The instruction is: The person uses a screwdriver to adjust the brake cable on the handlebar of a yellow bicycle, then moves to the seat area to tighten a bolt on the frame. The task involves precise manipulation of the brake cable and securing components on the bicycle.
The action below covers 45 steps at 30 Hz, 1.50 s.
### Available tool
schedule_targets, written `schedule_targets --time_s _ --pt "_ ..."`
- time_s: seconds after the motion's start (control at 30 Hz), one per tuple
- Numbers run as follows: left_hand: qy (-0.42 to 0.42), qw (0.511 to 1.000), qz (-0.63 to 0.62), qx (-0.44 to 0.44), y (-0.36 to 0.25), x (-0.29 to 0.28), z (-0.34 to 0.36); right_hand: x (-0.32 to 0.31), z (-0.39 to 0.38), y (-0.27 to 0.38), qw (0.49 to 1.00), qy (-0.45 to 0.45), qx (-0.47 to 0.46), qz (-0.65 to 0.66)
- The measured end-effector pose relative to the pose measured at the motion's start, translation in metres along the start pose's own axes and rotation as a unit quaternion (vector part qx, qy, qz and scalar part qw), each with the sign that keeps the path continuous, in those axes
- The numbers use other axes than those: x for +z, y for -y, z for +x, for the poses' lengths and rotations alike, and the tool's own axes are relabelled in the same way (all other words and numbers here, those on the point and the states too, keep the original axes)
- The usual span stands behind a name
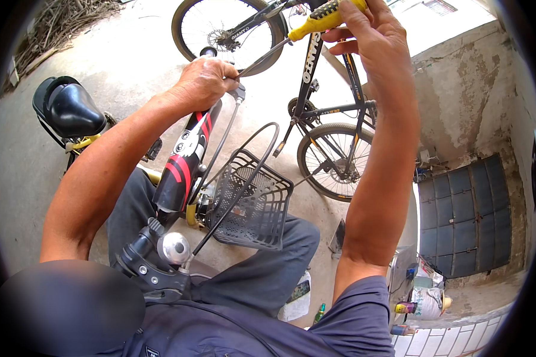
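In the head view, our raised right hand [375,38] grips a yellow-handled screwdriver [304,30], its shaft slanting down to our left hand [205,83], which is closed around the padded handlebar's [181,157] far end; the tip is unclear. A silver bell [174,248] sits toward the handlebar's near end, a black basket [265,168] beside its middle.

Pale concrete floor [21,190], stained peeling wall [458,101]
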State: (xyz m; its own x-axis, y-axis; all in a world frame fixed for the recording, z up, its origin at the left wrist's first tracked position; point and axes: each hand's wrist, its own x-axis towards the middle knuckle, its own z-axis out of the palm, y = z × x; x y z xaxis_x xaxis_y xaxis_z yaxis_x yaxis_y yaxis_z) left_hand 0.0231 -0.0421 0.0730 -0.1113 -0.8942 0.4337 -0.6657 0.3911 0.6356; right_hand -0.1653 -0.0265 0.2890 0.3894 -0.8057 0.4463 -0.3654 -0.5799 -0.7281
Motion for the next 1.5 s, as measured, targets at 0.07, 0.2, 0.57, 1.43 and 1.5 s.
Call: schedule_targets --time_s 0.07,0.2,0.57,1.43,1.5 --pt "0.001 1.000 0.002 0.002 0.001 0.000 0.000 -0.006 -0.002 -0.001 0.999 0.027 0.006 0.032" --pt "-0.001 1.000 0.003 0.004 0.001 0.000 0.000 -0.007 0.002 -0.009 0.999 0.020 -0.018 0.029" --pt "-0.007 1.000 -0.001 0.002 0.001 0.001 0.000 0.000 -0.003 0.000 1.000 0.021 -0.017 -0.013" --pt "-0.001 1.000 0.006 0.000 0.005 0.002 0.002 -0.001 -0.007 -0.008 0.998 0.016 -0.037 0.046" --pt "-0.002 1.000 0.000 0.006 0.005 0.001 0.001 -0.003 -0.003 -0.012 0.999 -0.002 -0.031 0.029"
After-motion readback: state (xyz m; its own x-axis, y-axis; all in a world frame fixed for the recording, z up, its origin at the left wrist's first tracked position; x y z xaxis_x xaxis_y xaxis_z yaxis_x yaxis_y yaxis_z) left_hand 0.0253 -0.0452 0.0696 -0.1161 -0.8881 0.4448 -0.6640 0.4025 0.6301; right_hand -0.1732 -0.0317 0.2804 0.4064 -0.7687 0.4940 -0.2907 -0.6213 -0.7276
